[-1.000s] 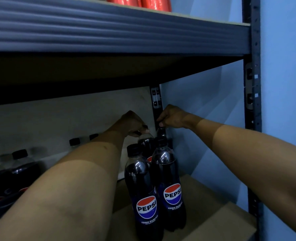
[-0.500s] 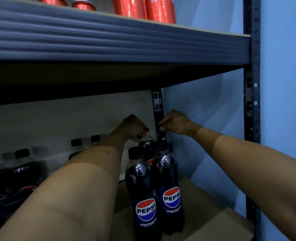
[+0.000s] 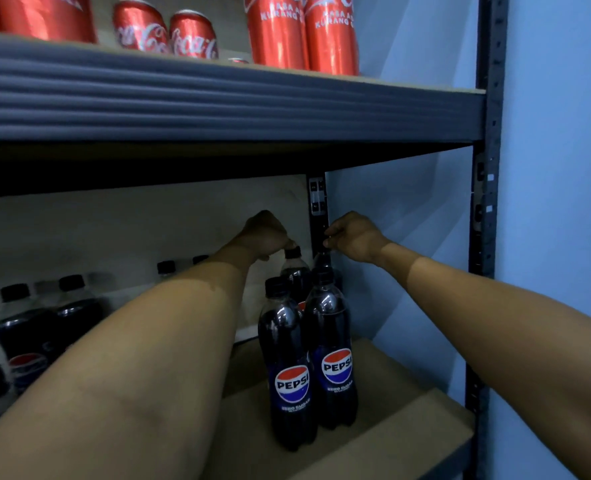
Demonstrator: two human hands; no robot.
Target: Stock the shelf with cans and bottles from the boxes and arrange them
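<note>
Bare shelf board [image 3: 384, 445] R of bottles [image 3: 308, 358]

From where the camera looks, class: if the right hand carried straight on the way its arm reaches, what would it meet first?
Probably the dark rear upright of the rack. The right hand, holding the cap of a back-row bottle, already appears level with it, with the pale back panel beside. Depth is unclear.

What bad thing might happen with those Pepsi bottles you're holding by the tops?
1. The left hand and right hand each hold a back bottle only at the cap, so one might tip or slip.
2. The two front bottles stand right against them; a nudge may topple them.
3. The front pair stands near the shelf edge, so a knocked bottle might roll off.
</note>
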